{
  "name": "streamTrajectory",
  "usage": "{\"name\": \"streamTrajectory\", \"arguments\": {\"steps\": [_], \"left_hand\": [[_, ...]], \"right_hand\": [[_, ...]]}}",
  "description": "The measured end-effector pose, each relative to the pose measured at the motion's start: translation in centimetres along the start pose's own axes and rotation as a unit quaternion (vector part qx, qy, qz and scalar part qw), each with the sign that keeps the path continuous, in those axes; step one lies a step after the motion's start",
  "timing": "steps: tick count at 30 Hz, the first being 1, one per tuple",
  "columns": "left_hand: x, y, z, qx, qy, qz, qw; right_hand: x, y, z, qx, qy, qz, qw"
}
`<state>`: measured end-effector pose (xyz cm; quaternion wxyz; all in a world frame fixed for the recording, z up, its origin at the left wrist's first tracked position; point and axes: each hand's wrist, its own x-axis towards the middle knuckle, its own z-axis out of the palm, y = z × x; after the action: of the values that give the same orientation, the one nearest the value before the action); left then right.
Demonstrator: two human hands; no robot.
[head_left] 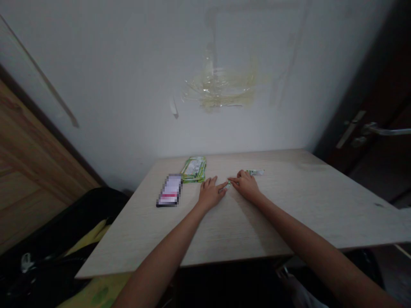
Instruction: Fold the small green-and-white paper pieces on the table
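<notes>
A small green-and-white wrapper piece [227, 185] lies on the table between my two hands. My left hand [212, 194] rests palm down with its fingers spread, and its thumb reaches onto the near side of the piece. From the right, my right hand [248, 185] has its index finger and thumb brought close together at the upper edge of the piece, while its other fingers are curled. Just beyond the right hand's knuckles is a second green-and-white wrapper strip [257, 172], partly covered by that hand. How firmly the piece is pinched is too small to tell.
A stack of flat green-and-white packets [194, 169] lies behind my left hand. Left of it is a phone [170, 190] with a blurred-out screen. The pale wooden table [305, 196] meets a wall [128, 85] with old tape [221, 90]. A dark door handle [385, 130] shows at right.
</notes>
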<state>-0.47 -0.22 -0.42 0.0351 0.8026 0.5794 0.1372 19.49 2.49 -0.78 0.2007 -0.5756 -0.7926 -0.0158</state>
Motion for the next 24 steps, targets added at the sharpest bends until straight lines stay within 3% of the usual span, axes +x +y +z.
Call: {"name": "streamTrajectory", "arguments": {"steps": [7, 15, 24], "left_hand": [[-0.3, 0.4, 0.3, 0.014, 0.03, -0.003, 0.999], [-0.3, 0.7, 0.3, -0.001, 0.062, -0.011, 0.998], [0.0, 0.5, -0.2, -0.026, 0.063, -0.014, 0.998]], "right_hand": [[0.0, 0.6, 0.4, 0.036, 0.008, -0.013, 0.999], [0.0, 1.6, 1.0, 0.139, 0.035, -0.095, 0.985], [-0.4, 0.8, -0.2, 0.082, 0.002, -0.044, 0.996]]}}
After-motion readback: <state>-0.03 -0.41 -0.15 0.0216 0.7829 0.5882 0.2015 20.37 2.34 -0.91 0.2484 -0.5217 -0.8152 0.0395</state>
